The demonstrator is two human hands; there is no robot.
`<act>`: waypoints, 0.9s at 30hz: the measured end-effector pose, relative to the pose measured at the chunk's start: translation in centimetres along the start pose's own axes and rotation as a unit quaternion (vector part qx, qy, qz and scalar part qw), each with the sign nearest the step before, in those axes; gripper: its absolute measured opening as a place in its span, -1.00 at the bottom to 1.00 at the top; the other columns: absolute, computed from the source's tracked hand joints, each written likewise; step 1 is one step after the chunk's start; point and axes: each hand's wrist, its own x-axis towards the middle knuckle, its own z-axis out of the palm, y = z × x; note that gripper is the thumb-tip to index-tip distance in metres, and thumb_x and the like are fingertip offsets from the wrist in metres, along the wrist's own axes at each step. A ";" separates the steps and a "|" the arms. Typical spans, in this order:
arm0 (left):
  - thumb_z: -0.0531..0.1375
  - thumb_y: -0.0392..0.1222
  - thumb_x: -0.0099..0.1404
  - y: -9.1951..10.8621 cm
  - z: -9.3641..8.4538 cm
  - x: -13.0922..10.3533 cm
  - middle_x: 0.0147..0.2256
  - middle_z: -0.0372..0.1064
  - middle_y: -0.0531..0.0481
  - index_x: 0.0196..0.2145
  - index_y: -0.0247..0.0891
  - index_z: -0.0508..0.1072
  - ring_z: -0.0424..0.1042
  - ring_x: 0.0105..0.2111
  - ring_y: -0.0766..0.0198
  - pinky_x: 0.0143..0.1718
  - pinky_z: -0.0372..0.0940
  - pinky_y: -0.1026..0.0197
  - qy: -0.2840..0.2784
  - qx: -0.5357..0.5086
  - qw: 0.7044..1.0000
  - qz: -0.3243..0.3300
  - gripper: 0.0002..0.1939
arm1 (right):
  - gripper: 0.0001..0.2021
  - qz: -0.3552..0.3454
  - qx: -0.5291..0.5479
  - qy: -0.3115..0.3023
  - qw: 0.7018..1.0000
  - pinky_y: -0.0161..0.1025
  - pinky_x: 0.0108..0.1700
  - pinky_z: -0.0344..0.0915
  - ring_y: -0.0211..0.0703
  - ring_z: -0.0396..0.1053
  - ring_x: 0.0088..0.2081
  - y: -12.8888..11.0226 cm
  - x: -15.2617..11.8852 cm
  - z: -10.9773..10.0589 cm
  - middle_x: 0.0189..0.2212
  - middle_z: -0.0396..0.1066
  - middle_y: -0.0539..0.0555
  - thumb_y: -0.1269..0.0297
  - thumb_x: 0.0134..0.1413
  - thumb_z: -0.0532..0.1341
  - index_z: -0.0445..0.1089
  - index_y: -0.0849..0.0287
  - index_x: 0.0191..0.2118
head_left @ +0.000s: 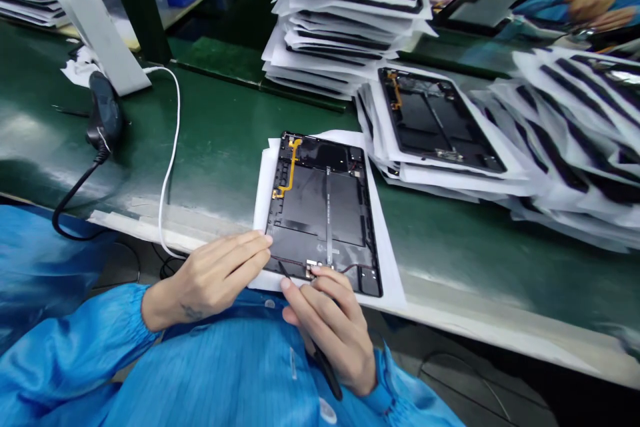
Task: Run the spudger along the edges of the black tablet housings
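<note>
An opened tablet housing lies on white sheets at the bench's near edge, with its dark inside facing up. An orange flex cable runs down its upper left, and a grey ribbon cable down the middle. My left hand rests its outstretched fingertips on the housing's lower left edge; it holds nothing. In my right hand is a slim black pointed tool, closed in by the fingers. Its tip is over the housing's lower edge, near thin wires. My right fingertips touch the small connector there.
A tall stack of housings and white sheets stands behind. A lower stack and a leaning pile are at right. A black corded device, white stand and white cable are at left. Another person's hands show upper right.
</note>
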 end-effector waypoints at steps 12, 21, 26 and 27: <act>0.05 -0.43 0.47 0.9 -0.6 1.2 -0.01 0.51 -0.31 0.02 -0.43 0.48 0.52 0.05 0.02 0.03 0.49 0.05 -0.022 0.067 0.997 0.018 -0.72 | -0.50 0.106 0.042 0.042 0.993 0.01 -0.10 0.53 -0.02 0.48 -0.21 0.2 -0.8 -2.4 -0.29 0.54 0.10 0.58 0.18 0.24 0.41 0.12 0.21; -0.03 -0.36 0.48 2.2 -0.6 1.4 0.01 0.49 -0.40 0.08 -0.46 0.44 0.54 0.00 -0.07 -0.02 0.47 -0.03 -0.049 0.143 0.988 0.029 -0.65 | -0.84 0.236 0.238 -0.023 0.942 -0.23 -0.33 0.43 -0.17 0.48 -0.36 1.1 5.5 -1.7 -0.40 0.54 0.04 0.41 0.29 0.21 0.55 0.12 -0.24; -0.01 -0.38 0.47 2.3 -0.2 1.3 0.02 0.48 -0.41 0.06 -0.48 0.45 0.54 0.00 -0.10 -0.03 0.48 -0.05 -0.036 0.138 0.990 0.021 -0.67 | -0.84 0.206 0.238 -0.032 0.949 -0.21 -0.28 0.43 -0.18 0.46 -0.34 1.1 5.3 -1.6 -0.39 0.55 0.02 0.47 0.28 0.20 0.53 0.12 -0.19; 0.00 -0.37 0.47 2.1 -0.2 1.2 0.03 0.48 -0.42 0.06 -0.48 0.45 0.54 0.01 -0.11 -0.02 0.48 -0.05 -0.036 0.135 0.990 0.021 -0.68 | -0.84 0.198 0.240 -0.035 0.950 -0.20 -0.28 0.43 -0.18 0.46 -0.34 1.1 5.3 -1.6 -0.38 0.55 0.03 0.48 0.28 0.20 0.53 0.13 -0.18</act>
